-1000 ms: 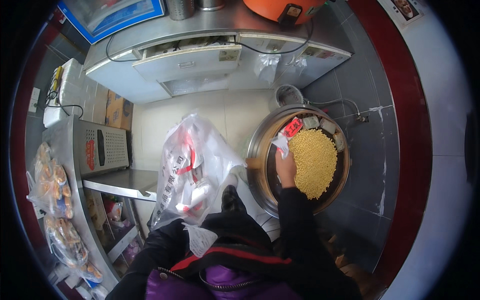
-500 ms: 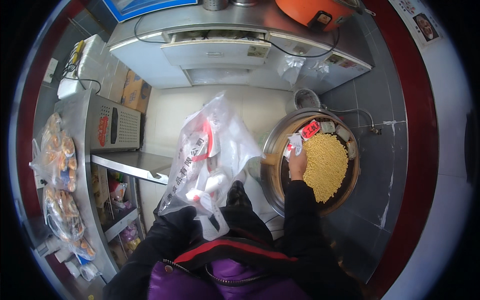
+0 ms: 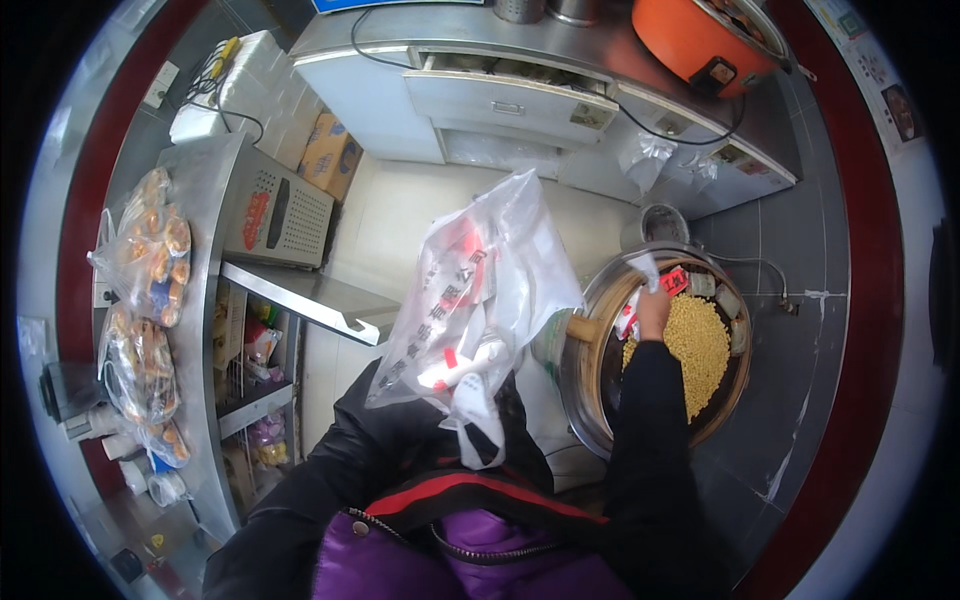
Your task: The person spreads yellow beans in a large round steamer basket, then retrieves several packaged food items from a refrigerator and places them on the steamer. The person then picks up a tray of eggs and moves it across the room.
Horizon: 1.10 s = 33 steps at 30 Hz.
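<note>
My right hand (image 3: 653,312) reaches over a large round basin (image 3: 566,385) and closes on a crumpled white piece of plastic (image 3: 645,268). Below my fingers lie pale yellow beans or kernels (image 3: 702,350) in a heap. Beside the hand, at the basin's left inside edge, rests a red and white packet (image 3: 628,318); a red label (image 3: 674,281) sits behind it. A big clear printed plastic bag (image 3: 480,290) with red and white packaging inside stands before my body. My left sleeve runs to this bag, which hides my left hand.
Several wrapped blocks (image 3: 728,298) line the basin's far right side. A short wooden piece (image 3: 583,328) juts at its left rim. Behind it stands a metal pail (image 3: 660,228). Bagged breads (image 3: 150,260) lie on the steel counter at left; an open drawer (image 3: 510,105) projects ahead.
My right hand lifts slightly away from the packets with the white plastic piece raised. The view has shifted, so the whole scene sits lower and further right.
</note>
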Available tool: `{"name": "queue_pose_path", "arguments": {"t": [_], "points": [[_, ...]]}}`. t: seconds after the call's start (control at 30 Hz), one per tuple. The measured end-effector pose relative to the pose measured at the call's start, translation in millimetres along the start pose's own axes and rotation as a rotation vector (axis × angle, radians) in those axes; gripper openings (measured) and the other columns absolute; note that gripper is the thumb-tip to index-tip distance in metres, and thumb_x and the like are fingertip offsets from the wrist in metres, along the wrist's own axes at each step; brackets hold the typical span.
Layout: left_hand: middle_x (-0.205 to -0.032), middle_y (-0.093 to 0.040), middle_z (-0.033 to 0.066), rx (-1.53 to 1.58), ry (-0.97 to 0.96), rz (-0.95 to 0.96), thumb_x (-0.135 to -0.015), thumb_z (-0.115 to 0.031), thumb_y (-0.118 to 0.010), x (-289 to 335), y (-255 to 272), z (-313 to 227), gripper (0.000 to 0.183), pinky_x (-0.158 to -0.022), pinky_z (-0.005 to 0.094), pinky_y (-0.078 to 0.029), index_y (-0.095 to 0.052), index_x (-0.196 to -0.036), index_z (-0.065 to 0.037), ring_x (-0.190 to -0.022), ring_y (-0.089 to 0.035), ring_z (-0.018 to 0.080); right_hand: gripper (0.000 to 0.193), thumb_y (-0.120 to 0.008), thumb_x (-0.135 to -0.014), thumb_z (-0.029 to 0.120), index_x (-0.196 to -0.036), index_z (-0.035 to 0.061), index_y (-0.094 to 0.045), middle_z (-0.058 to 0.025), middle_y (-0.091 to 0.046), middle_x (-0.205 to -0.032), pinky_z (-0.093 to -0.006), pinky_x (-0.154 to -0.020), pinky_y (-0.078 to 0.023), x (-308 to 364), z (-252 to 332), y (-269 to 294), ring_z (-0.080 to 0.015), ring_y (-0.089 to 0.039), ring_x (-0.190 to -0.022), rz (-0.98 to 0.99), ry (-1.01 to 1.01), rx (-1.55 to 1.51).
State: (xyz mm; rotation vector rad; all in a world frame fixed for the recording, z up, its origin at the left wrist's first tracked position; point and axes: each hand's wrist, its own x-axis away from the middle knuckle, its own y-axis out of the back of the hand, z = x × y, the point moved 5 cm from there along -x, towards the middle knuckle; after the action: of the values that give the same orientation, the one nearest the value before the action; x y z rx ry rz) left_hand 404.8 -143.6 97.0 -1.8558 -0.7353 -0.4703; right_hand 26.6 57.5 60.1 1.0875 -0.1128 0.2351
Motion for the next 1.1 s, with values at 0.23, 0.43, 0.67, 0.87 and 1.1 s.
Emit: {"name": "queue_pose_path", "arguments": {"t": [0.23,0.43,0.67,0.87,1.1], "points": [[-0.125,-0.051,0.0122,0.028,-0.068,0.123,-0.095,-0.032,-0.048,-27,-41,-38,0.049,-0.094,0.0331,-0.042,-0.04,-0.132,-0.001,-0.114,-0.05,0.0217,0.023,-0.061,-0.076,0.0,-0.099,0.0028,-0.064,-0.0136,-0.066,-0.089,-0.0354,-0.069,-0.05,207,184,104,-0.0253,-0.065,-0.082,0.567,1.06,-0.558],[-0.124,-0.052,0.012,0.06,-0.08,0.186,-0.095,-0.032,-0.049,-35,-62,-51,0.048,-0.093,0.033,-0.043,-0.041,-0.132,-0.001,-0.113,-0.051,0.0215,0.037,-0.058,-0.084,0.023,-0.116,0.0052,-0.053,-0.0206,-0.062,-0.083,-0.0435,-0.069,-0.049,237,208,54,-0.041,-0.06,-0.081,0.849,0.724,-0.014],[-0.123,-0.053,0.0118,0.062,-0.064,0.185,-0.095,-0.031,-0.049,-38,-63,-48,0.047,-0.092,0.0329,-0.044,-0.042,-0.131,-0.001,-0.111,-0.052,0.0213,0.05,-0.072,-0.074,0.03,-0.112,0.0015,-0.058,-0.0174,-0.059,-0.1,-0.0374,-0.069,-0.049,251,198,81,-0.0329,-0.061,-0.086,0.706,1.066,-0.154],[-0.122,-0.054,0.0117,0.023,-0.039,0.148,-0.095,-0.03,-0.05,-35,-45,-50,0.047,-0.091,0.0328,-0.045,-0.043,-0.13,-0.001,-0.11,-0.053,0.0212,0.044,-0.07,-0.08,0.016,-0.118,0.0002,-0.053,-0.0059,-0.061,-0.096,-0.0249,-0.062,-0.05,197,59,115,-0.0143,-0.06,-0.078,0.367,0.133,-0.962],[-0.121,-0.055,0.0115,-0.026,0.001,0.033,-0.094,-0.03,-0.051,-11,4,-46,0.046,-0.09,0.0327,-0.046,-0.044,-0.13,-0.002,-0.109,-0.054,0.021,0.036,-0.065,-0.085,0.025,-0.112,0.002,-0.057,-0.0035,-0.062,-0.088,-0.0221,-0.048,-0.044,168,-125,19,-0.0097,-0.057,-0.066,0.172,-0.256,-0.64]]}}
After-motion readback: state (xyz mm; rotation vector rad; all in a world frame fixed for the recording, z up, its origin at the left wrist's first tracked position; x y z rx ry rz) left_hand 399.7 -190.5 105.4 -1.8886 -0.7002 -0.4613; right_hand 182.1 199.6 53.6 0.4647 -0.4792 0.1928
